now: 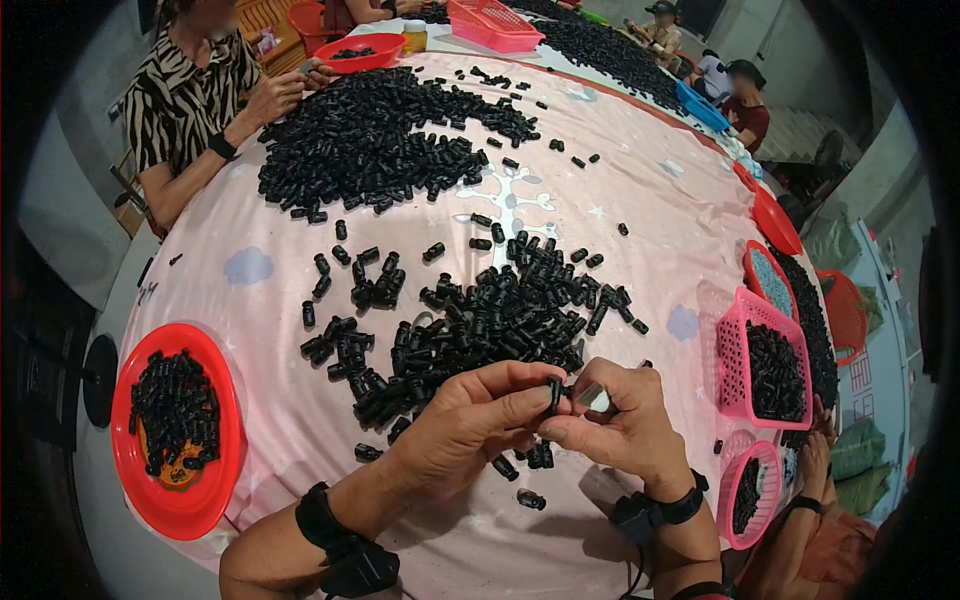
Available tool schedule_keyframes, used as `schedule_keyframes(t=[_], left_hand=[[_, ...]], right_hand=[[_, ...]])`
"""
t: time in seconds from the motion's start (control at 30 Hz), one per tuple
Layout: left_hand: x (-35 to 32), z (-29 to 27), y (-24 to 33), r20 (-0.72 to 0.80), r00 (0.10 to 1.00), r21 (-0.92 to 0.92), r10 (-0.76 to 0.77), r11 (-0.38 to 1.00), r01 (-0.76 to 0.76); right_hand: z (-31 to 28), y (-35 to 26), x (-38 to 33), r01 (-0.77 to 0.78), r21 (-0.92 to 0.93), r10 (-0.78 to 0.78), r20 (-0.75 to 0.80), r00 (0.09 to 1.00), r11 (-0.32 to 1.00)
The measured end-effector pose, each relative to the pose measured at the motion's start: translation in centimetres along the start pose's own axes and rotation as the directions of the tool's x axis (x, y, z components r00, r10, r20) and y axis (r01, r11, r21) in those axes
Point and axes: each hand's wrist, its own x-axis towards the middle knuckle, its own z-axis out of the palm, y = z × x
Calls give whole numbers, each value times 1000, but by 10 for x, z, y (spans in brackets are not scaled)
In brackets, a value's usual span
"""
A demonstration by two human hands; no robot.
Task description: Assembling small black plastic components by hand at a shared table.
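Note:
My left hand [480, 410] pinches a small black barrel-shaped plastic piece [555, 394] between thumb and fingertips. Close against it, my right hand [630, 425] is closed, thumb and forefinger meeting at the same spot. Something small, pale and shiny [594, 399] shows inside the right hand's grip; its kind is unclear. Just beyond both hands lies a loose heap of similar black pieces [490, 325] on a pink patterned cloth [660, 265]. A few single pieces, one of them [531, 499] near my wrists, lie below the hands.
A red basin [232, 440] of black pieces stands at the left. Pink baskets [735, 385] of pieces line the right edge, beside a co-worker's hands [815, 465]. A larger heap [370, 145] spreads at the far left, where a person in a striped shirt [180, 100] works.

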Motion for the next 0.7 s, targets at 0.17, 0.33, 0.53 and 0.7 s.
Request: schedule_keyframes(t=[0.17,0.33,0.53,0.7], left_hand=[[1,0,0,17,1000,8,-1,1000,1],[2,-2,-1,42,999,3,2,1000,-3],[1,-2,-1,49,999,-6,-5,1000,6],[1,-4,-1,34,999,12,4,1000,-4]], right_hand=[[-1,1,1,44,-116,-43,15,999,992],[-2,2,1,52,-163,-48,24,999,985],[-2,2,1,96,-285,-91,31,995,954],[0,2,2,107,-338,-105,25,994,935]])
